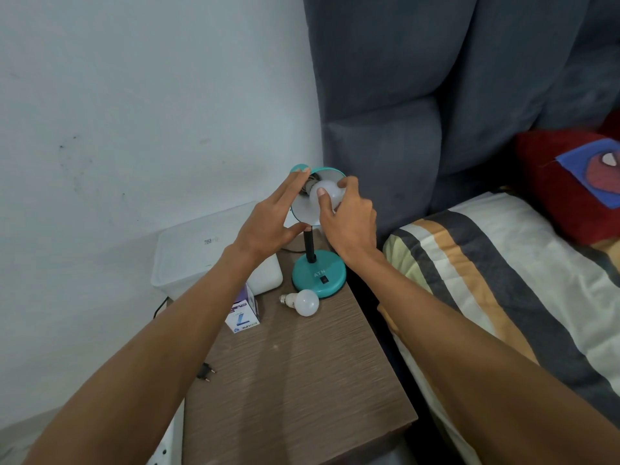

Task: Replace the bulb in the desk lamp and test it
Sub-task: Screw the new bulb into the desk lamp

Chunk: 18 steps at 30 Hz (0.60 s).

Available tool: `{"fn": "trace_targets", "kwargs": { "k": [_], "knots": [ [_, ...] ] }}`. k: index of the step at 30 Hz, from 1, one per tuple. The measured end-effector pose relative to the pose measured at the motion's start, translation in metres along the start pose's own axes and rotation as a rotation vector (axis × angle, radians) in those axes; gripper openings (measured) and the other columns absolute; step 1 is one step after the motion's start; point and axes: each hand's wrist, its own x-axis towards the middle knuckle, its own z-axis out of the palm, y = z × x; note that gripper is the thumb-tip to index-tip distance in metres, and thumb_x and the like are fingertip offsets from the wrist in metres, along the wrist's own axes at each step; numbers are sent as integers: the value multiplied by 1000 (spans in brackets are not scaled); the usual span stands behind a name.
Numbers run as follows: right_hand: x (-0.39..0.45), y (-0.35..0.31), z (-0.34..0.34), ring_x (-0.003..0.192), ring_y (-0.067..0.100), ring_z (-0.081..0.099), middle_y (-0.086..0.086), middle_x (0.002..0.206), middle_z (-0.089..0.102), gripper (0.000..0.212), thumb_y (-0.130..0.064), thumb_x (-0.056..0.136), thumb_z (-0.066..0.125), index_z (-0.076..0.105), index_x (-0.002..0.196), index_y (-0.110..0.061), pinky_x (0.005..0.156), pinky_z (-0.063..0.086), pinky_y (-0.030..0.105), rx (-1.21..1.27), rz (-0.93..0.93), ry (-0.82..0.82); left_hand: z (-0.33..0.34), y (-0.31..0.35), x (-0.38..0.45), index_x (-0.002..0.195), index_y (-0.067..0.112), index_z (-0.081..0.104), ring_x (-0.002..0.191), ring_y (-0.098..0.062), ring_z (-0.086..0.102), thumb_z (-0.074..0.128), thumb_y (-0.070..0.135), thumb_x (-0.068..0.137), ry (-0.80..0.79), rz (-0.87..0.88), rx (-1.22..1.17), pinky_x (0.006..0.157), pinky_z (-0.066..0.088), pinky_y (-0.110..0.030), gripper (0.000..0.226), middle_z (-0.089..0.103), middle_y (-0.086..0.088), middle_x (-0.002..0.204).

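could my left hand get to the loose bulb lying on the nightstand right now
Probably yes. The loose bulb lies uncovered beside the lamp base, below the left hand, which only steadies the shade.

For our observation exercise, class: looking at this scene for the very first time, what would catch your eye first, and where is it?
First, the turquoise desk lamp at the back of the brown wooden bedside table, where the right hand grips a white bulb in its shade while the left hand steadies the rim. Next, a second white bulb lying loose beside the lamp's base, and the red cushion on the striped bedding at right.
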Motion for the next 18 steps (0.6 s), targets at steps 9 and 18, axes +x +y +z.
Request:
{"fn": "trace_targets", "kwargs": {
  "k": [9,18],
  "knots": [
    [2,4,2,104,29,61,8,127,48,44,-37,94,65,53,133,-18,80,43,28,60,-126,-14,0,0,0,162,14,24,150,-26,40,85,26,85,-1,-9,-25,116,44,-37,99,32,-6,167],
    [3,8,-1,93,27,64,11,106,68,48,-51,91,62,51,123,-15,71,44,29,34,6,-64,-1,3,0,163,17,24,149,-27,41,84,27,86,-11,-12,-30,116,41,-34,98,32,-4,168]
  ]
}}
